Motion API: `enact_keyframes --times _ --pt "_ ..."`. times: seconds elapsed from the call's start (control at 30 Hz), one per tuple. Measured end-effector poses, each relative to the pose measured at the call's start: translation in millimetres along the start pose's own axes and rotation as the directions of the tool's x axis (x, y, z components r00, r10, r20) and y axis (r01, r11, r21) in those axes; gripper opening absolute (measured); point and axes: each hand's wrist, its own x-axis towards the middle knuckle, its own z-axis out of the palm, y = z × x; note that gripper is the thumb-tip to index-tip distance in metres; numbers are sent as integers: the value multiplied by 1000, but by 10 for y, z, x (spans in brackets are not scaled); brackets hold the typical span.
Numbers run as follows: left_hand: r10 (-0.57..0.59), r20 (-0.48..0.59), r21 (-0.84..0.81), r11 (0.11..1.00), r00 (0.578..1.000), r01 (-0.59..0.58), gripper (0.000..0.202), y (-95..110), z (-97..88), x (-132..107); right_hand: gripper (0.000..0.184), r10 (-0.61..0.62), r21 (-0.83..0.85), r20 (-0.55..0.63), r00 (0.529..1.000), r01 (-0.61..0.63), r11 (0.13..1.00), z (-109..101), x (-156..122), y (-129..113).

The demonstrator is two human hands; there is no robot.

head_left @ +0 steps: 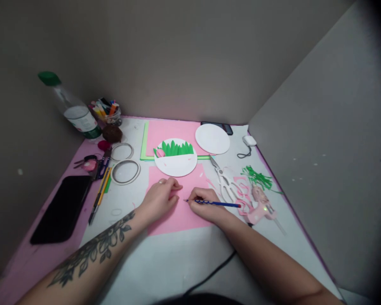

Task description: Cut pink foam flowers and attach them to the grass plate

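My right hand (pixel 206 204) is closed round a blue pencil (pixel 220 204), its tip touching a pink paper sheet (pixel 180 216) that lies on the white table. My left hand (pixel 161 195) rests on the same sheet just left of the pencil tip, fingers curled loosely and pressing the paper down, with nothing visibly in them. Just beyond the sheet lies a white paper plate (pixel 176 163) with green paper grass (pixel 174 149) and a small pink piece glued on it.
White scissors (pixel 224 180), pink scraps, a pink glue gun (pixel 260 207) and green shreds (pixel 258 178) lie to the right. Another white disc (pixel 212 138) sits at the back. On the left are a black phone (pixel 62 207), rings, pens, a marker cup (pixel 106 111) and a bottle (pixel 71 108).
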Motion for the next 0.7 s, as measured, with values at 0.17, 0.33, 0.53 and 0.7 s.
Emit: enact_keyframes --times 0.17,0.33,0.53,0.7 --pt "-13 -13 62 998 1000 14 22 66 11 -8 12 -19 -22 -4 1000 19 1000 -6 5 17" --pt "-78 -8 145 986 997 78 25 175 9 -3 12 -24 -9 -5 1000 24 1000 -5 6 24" --pt "-86 1 145 986 996 85 27 207 -14 2 12 -9 -11 -23 1000 8 1000 -3 12 28" --pt "-46 -14 111 993 999 47 28 152 -8 -10 9 -7 87 -105 994 16 996 -53 -4 24"
